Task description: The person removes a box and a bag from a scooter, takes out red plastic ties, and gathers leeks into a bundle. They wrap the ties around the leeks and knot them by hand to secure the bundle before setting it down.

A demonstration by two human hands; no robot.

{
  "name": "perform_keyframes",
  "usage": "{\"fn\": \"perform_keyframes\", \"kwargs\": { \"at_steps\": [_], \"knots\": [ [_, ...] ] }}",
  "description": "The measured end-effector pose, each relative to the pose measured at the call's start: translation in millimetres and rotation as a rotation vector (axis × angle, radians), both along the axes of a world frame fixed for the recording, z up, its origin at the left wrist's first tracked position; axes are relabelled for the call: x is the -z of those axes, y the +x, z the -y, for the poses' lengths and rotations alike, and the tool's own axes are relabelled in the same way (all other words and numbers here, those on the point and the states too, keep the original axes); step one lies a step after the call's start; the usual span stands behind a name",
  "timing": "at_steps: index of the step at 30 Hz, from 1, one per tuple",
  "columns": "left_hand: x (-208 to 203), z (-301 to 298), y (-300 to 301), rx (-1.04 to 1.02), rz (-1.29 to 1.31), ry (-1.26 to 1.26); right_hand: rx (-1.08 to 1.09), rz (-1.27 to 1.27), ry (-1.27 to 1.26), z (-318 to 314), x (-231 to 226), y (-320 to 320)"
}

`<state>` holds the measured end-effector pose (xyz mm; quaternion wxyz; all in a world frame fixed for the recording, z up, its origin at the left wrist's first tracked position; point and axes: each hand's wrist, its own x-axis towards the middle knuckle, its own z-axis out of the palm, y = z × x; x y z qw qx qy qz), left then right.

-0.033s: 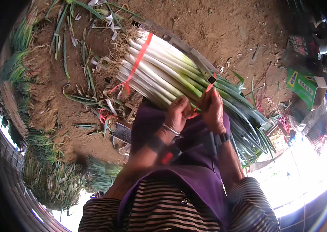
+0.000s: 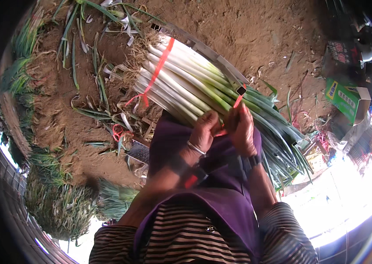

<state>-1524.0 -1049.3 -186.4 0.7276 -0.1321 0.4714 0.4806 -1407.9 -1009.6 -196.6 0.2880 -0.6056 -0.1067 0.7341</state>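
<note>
A thick bundle of long green onions [image 2: 181, 79] lies slantwise before me, roots at upper left and green leaves at lower right. One flat red tie [image 2: 158, 69] circles the white stalks, its loose ends hanging at the near side. Around the greener middle runs a second red tie [image 2: 238, 101]. Against the bundle's near side, my left hand [image 2: 203, 130] is closed in a pinch on this second tie. Close beside it, my right hand [image 2: 242, 132] is closed on the same tie. The fingers partly hide the tie between them.
A metal frame [image 2: 208, 52] with a square tube end runs along and under the bundle. Loose onion leaves and a red tie scrap [image 2: 117, 132] litter the soil at left. More onions [image 2: 58, 202] are heaped at lower left. A green box [image 2: 344, 100] stands at right.
Both hands have shifted very slightly at the second tie, still closed on it. The bundle lies practically as before.
</note>
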Motion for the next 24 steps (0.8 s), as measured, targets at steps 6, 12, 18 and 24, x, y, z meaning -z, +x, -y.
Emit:
{"fn": "perform_keyframes", "kwargs": {
  "at_steps": [6,12,18,24],
  "knots": [
    [-28.1,21.3,0.7,0.100,0.005,0.061,0.186,-0.023,-0.071,21.5,-63.6,-7.4],
    [-33.3,34.8,0.1,0.254,-0.087,0.058,0.036,0.001,-0.006,30.4,-78.3,-3.7],
    [32.8,24.9,7.4,0.777,-0.782,0.448,0.028,0.112,0.035,-33.0,4.1,14.8],
    [68.4,50.0,21.2,1.068,-1.133,0.955,0.350,0.139,-0.362,-58.4,65.4,38.6]
  ]
}}
